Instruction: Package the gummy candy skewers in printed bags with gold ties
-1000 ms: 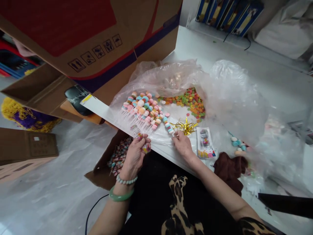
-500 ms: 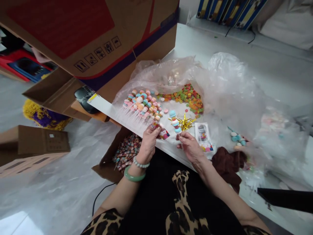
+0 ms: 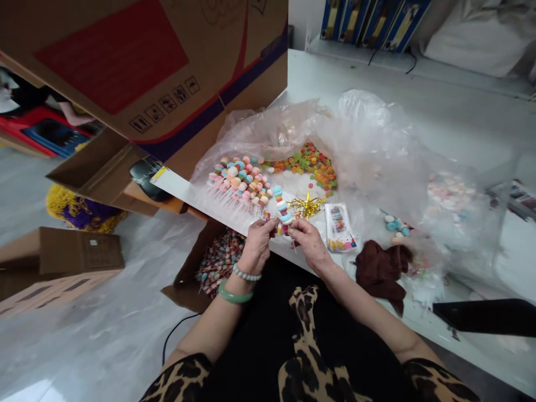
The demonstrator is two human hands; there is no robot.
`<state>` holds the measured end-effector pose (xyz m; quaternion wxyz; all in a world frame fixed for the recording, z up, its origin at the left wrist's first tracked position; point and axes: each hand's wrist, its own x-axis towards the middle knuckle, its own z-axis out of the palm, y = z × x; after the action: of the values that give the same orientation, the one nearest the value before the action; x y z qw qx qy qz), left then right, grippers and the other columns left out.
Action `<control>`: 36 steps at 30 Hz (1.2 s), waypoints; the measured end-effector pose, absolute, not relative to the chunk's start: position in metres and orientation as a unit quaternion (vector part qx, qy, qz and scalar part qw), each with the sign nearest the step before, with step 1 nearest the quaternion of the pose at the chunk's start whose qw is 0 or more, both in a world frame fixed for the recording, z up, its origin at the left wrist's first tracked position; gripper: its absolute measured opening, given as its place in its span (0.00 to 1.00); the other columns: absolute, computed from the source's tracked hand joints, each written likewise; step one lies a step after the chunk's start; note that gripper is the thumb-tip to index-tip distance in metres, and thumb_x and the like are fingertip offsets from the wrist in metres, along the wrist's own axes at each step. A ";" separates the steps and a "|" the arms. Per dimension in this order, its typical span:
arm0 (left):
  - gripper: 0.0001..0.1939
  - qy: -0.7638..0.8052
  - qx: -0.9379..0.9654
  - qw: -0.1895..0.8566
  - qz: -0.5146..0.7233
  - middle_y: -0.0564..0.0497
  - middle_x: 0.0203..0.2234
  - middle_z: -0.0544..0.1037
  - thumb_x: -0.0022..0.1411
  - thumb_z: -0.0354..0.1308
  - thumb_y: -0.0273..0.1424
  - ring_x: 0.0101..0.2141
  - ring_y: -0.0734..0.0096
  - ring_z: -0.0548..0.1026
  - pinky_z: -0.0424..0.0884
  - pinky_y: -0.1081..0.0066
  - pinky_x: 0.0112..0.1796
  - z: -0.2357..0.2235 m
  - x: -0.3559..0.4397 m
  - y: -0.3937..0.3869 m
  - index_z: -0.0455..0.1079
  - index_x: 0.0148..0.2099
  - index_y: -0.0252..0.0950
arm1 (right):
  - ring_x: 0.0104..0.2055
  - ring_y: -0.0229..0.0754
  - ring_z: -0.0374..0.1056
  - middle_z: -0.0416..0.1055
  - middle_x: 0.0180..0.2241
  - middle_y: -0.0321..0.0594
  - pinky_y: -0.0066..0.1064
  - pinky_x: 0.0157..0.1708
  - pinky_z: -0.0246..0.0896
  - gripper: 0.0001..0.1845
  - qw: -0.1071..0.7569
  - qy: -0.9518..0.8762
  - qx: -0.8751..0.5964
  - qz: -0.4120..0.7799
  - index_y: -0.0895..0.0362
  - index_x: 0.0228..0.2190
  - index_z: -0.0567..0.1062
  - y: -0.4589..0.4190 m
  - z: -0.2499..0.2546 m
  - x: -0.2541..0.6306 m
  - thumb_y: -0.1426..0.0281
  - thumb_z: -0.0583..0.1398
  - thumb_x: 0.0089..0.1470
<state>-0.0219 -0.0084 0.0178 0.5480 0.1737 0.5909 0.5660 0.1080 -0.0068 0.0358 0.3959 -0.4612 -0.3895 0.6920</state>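
At the far left, a brown corrugated carton with a red panel (image 3: 109, 67) hangs over my view, and below it sits an open cardboard box of small wrapped sweets (image 3: 220, 262). My left hand (image 3: 258, 245), with a green jade bangle (image 3: 234, 294) and a pale bead bracelet (image 3: 246, 273) at the wrist, grips narrowly, thumb and fingers pinched on the low end of a pastel candy stick (image 3: 283, 212). My right hand (image 3: 305, 243) pinches the same stick just beside it, so the stick stands between my hands, just over the edge of a long white board (image 3: 184, 192). On that board lies a dense, finished-looking row of pastel candy skewers (image 3: 238, 181), while a heap of loose fruit-coloured cereal rings (image 3: 304, 162) sits unthreaded on clear plastic sheeting (image 3: 377, 139). Further right are gold twist ties (image 3: 307, 205), a printed card packet (image 3: 340, 226) and a crumpled brown cloth (image 3: 381, 271). My fingers hide the stick's lower end, so I cannot tell what small coloured piece sits there, and the plastic blurs the sweets beneath it at the right.
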 end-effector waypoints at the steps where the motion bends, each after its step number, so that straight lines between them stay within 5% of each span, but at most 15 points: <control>1: 0.20 0.583 0.174 0.548 0.574 0.56 0.14 0.67 0.37 0.73 0.41 0.18 0.81 0.61 0.55 0.75 0.22 0.018 -0.022 -0.008 0.67 0.21 0.33 | 0.26 0.35 0.62 0.68 0.25 0.33 0.25 0.21 0.58 0.09 0.387 -0.392 -0.449 0.704 0.55 0.22 0.69 -0.006 0.037 0.108 0.65 0.64 0.41; 10: 0.19 0.534 0.153 0.652 0.516 0.52 0.19 0.73 0.41 0.72 0.42 0.19 0.78 0.67 0.61 0.75 0.22 0.027 -0.032 -0.007 0.73 0.28 0.32 | 0.18 0.31 0.55 0.62 0.17 0.29 0.25 0.18 0.51 0.10 0.414 -0.394 -0.460 0.680 0.55 0.19 0.67 0.005 0.029 0.107 0.66 0.63 0.41; 18: 0.19 0.556 0.199 0.534 0.605 0.56 0.15 0.68 0.48 0.69 0.43 0.18 0.81 0.62 0.57 0.75 0.22 0.014 -0.017 -0.012 0.69 0.24 0.34 | 0.26 0.36 0.62 0.69 0.24 0.32 0.26 0.21 0.56 0.12 0.346 -0.353 -0.445 0.747 0.55 0.22 0.68 0.006 0.031 0.105 0.64 0.66 0.38; 22: 0.20 0.539 0.175 0.579 0.586 0.55 0.17 0.69 0.51 0.66 0.46 0.19 0.79 0.64 0.59 0.75 0.22 0.014 -0.015 -0.013 0.68 0.24 0.34 | 0.20 0.33 0.56 0.63 0.17 0.29 0.26 0.20 0.51 0.10 0.390 -0.384 -0.470 0.693 0.55 0.18 0.66 0.011 0.022 0.105 0.67 0.63 0.39; 28: 0.19 0.538 0.183 0.621 0.540 0.54 0.18 0.72 0.40 0.73 0.40 0.18 0.80 0.65 0.60 0.77 0.21 0.014 -0.024 -0.009 0.72 0.27 0.31 | 0.18 0.33 0.55 0.61 0.16 0.28 0.27 0.20 0.48 0.08 0.376 -0.416 -0.479 0.675 0.54 0.20 0.66 0.022 0.017 0.105 0.67 0.61 0.41; 36: 0.13 0.540 -0.002 0.583 0.607 0.54 0.20 0.75 0.52 0.69 0.36 0.20 0.78 0.70 0.64 0.76 0.24 0.012 -0.039 0.005 0.70 0.28 0.34 | 0.23 0.35 0.58 0.63 0.22 0.31 0.29 0.26 0.54 0.06 0.380 -0.532 -0.509 0.559 0.54 0.25 0.66 -0.004 0.034 0.145 0.67 0.58 0.52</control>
<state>-0.0386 0.0049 0.0115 0.5828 -0.0023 0.5397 0.6075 0.1454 -0.0041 0.0335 0.3798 -0.5091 -0.5325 0.5595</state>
